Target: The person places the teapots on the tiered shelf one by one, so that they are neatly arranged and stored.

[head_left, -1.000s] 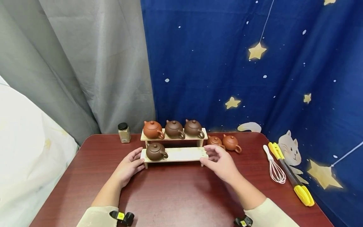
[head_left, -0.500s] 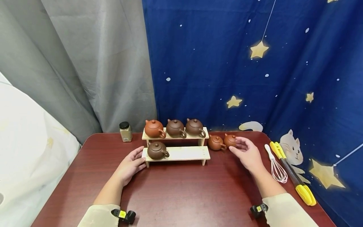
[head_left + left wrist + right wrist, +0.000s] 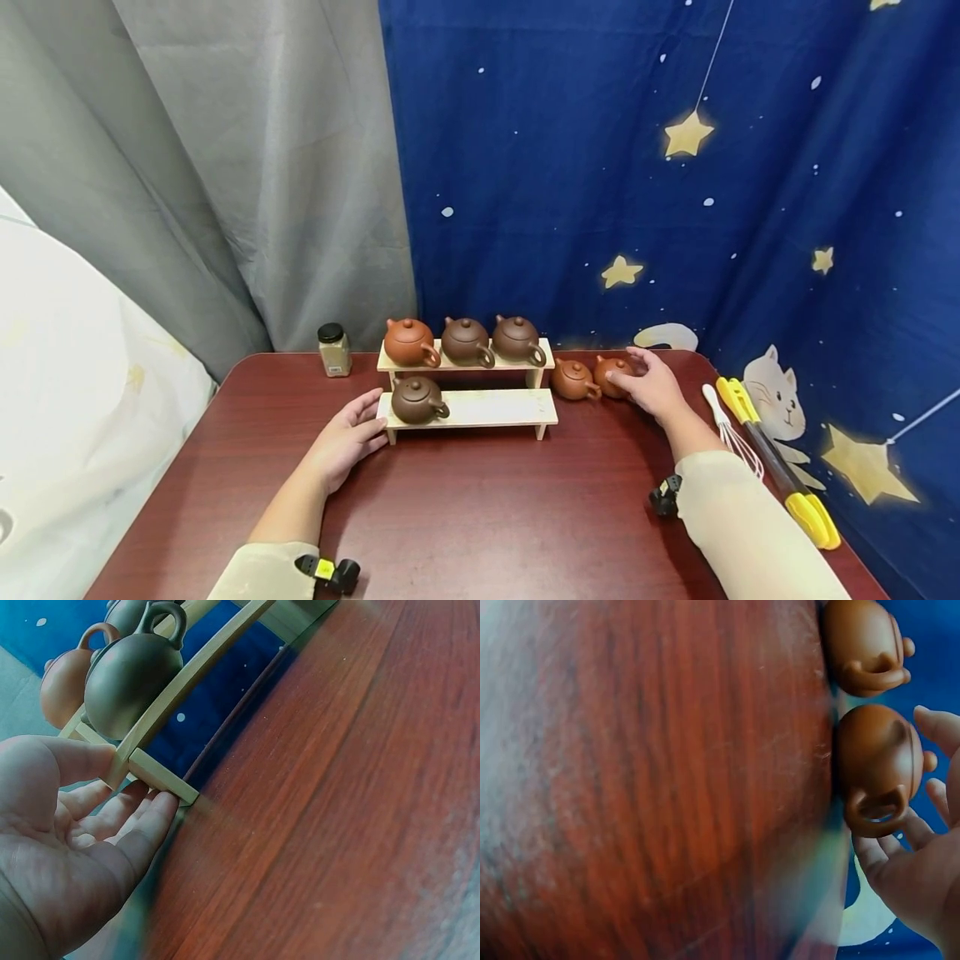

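Note:
My left hand (image 3: 348,442) holds the left end of a two-tier wooden stand (image 3: 498,407). In the left wrist view its thumb (image 3: 86,761) lies on the board's edge, and its fingers reach below to the leg. A dark brown teapot (image 3: 417,401) sits on the lower tier's left side. At the right, my right hand (image 3: 654,385) is spread around the farther-right of two orange-brown teapots (image 3: 613,377). In the right wrist view, the thumb stands apart from that teapot (image 3: 874,754), while other fingers are close by its handle. The other orange-brown teapot (image 3: 574,380) is beside it.
On the upper tier stand an orange-brown teapot (image 3: 408,342) and two dark brown teapots (image 3: 465,342). A black-lidded jar (image 3: 334,354) is at the back left. A whisk (image 3: 731,429) and yellow-ended tongs (image 3: 776,458) lie along the table's right edge.
My right hand has left the stand's right end and moved right to the farther orange-brown teapot. My left hand keeps its place on the stand.

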Tool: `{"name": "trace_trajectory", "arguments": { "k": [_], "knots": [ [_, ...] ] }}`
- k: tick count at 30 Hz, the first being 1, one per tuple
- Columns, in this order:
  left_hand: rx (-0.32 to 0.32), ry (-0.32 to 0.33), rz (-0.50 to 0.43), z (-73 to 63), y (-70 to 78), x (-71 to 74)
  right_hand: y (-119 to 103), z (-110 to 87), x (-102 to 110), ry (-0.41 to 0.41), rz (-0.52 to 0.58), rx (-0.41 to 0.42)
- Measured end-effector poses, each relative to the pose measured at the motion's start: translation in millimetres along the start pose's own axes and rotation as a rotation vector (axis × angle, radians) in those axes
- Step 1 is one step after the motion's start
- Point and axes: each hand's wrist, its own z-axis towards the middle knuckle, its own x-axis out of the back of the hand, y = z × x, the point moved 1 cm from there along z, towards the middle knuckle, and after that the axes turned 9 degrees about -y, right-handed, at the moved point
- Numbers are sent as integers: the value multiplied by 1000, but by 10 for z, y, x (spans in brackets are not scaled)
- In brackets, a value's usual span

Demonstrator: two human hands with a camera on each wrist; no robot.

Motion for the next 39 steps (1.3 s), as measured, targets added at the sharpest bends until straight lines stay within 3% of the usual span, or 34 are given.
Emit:
{"name": "trace_trajectory", "arguments": {
  "k": [9,15,20,24,29,34,39],
  "knots": [
    [4,5,-1,0,-2,10,92,37,-103,-63,-16,-33],
    [1,2,6,5,-1,16,107,37,-105,-37,-48,-45],
    [4,1,9,5,2,15,90,-34,-67,21,-7,-64],
    [3,2,10,9,-1,19,1,-184,-11,84,24,-29],
    [0,1,11,11,-3,20,-249,-459,-23,124,32,70],
    [-7,-4,17,24,-27,15,-578,-791,-291,44,70,179],
    [-3,3,14,25,-36,22,-823,-1013,-635,-54,171,224]
  ]
}}
